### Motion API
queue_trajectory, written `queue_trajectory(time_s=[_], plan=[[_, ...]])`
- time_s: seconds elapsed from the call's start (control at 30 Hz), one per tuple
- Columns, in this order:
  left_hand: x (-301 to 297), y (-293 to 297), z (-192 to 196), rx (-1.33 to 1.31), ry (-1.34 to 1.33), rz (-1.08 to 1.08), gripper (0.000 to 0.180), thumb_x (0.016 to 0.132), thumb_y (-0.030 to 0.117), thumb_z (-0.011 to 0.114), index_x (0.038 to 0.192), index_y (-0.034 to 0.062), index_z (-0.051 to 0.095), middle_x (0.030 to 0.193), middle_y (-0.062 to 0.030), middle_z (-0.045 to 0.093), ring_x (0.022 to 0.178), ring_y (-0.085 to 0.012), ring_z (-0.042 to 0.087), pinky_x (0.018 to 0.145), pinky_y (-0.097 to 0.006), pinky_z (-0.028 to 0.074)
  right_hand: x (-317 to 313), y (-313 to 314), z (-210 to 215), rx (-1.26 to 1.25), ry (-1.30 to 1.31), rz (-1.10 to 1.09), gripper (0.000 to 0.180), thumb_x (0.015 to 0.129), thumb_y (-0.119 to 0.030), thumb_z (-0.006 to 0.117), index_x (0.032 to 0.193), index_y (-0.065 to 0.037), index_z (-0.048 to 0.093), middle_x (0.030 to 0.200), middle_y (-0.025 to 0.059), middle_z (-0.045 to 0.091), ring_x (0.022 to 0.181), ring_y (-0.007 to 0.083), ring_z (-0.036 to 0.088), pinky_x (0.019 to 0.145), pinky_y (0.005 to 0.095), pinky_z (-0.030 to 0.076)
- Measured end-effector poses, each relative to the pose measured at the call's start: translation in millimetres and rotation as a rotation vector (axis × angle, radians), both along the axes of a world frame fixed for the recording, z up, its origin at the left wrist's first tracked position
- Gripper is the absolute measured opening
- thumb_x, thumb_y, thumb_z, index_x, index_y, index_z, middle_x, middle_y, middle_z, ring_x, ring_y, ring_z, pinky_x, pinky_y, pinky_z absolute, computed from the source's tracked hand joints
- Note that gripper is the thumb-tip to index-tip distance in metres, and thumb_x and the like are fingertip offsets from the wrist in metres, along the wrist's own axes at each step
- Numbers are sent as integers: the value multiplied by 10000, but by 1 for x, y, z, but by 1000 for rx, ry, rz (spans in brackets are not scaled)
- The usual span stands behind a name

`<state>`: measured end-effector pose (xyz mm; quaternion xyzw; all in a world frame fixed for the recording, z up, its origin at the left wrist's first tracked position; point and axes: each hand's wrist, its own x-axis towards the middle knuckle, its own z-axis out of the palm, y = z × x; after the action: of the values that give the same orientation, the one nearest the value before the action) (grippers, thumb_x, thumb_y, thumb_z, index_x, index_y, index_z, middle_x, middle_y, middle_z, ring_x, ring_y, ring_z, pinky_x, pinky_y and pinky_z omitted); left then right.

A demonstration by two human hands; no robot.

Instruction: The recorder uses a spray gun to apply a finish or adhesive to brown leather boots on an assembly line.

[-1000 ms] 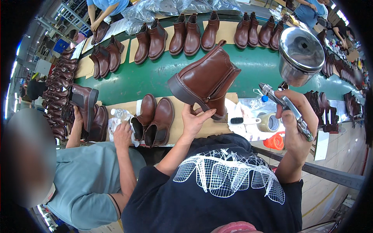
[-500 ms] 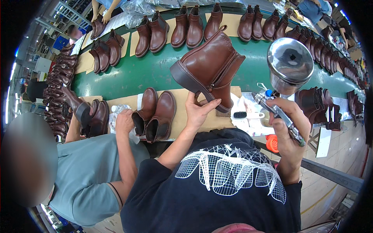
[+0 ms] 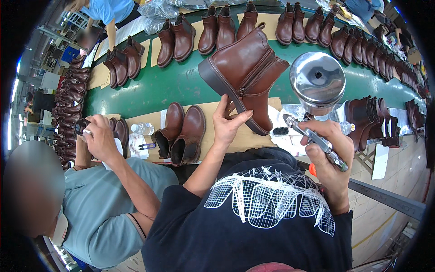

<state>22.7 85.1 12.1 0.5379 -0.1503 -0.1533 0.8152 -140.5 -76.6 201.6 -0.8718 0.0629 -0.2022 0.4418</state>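
Observation:
My left hand (image 3: 226, 129) grips a brown leather ankle boot (image 3: 240, 65) by its dark sole, thumb and fingers closed around the edge. The boot hangs tilted above the bench, its zipped side toward me. To its right, my right hand (image 3: 334, 149) is wrapped round a metal spray gun (image 3: 324, 143). On top of the gun sits a shiny round cup (image 3: 317, 77). The nozzle points left toward the boot, a short gap away. Below the boot, a black-bristled brush (image 3: 280, 131) lies on a white cloth (image 3: 290, 144).
A pair of brown boots (image 3: 189, 131) stands on cardboard (image 3: 213, 111) to my left, beside a clear bottle (image 3: 142, 128). Close on that side sits a co-worker (image 3: 108, 204). Boots line the far side of the green bench (image 3: 176, 84); more dark boots (image 3: 362, 120) stand right.
The spray gun has moved slightly left and down, nearer the boot, which has turned a little. The co-worker's near hand has left the bottle and risen to a small dark object.

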Motion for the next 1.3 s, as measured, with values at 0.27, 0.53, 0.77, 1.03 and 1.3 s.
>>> queue_trajectory(time_s=[0.27,0.53,0.77,1.03,1.3], plan=[[0,5,6,-4,-47,-48,542,769,-80,775,1252,-39,531,1187,-85,593,1014,-132,618,724,-222,596,0,-5,-2,-33,-17,-56,333,834,-299,757,1042,-44,713,920,76,721,793,179,625,760,315,399],[2,10,-9,-48,11,-103,568,769,-88,761,1281,-32,520,1193,-73,587,1065,-148,606,822,-257,577,-5,-22,-1,118,-129,-173,304,908,-236,695,1071,20,677,934,85,690,781,120,591,713,253,455],[5,16,-5,-132,141,-183,634,817,87,695,1400,-14,468,1278,-90,587,1135,-170,593,968,-319,491,-12,-26,2,57,-115,-174,355,998,-274,578,1129,52,629,794,34,611,754,82,556,688,227,412],[7,11,28,-420,543,-627,592,976,464,453,1283,-39,512,1083,-226,672,869,-331,717,749,-421,613,-14,-25,6,148,-162,-179,343,934,-270,674,1098,31,666,894,53,651,755,88,591,657,225,443],[-2,4,25,-353,330,-504,556,1005,364,491,1339,-78,435,1089,-316,617,811,-416,706,580,-421,624,-4,-24,7,69,-169,-128,318,906,-240,695,1074,29,672,941,103,694,803,153,618,728,280,468]])
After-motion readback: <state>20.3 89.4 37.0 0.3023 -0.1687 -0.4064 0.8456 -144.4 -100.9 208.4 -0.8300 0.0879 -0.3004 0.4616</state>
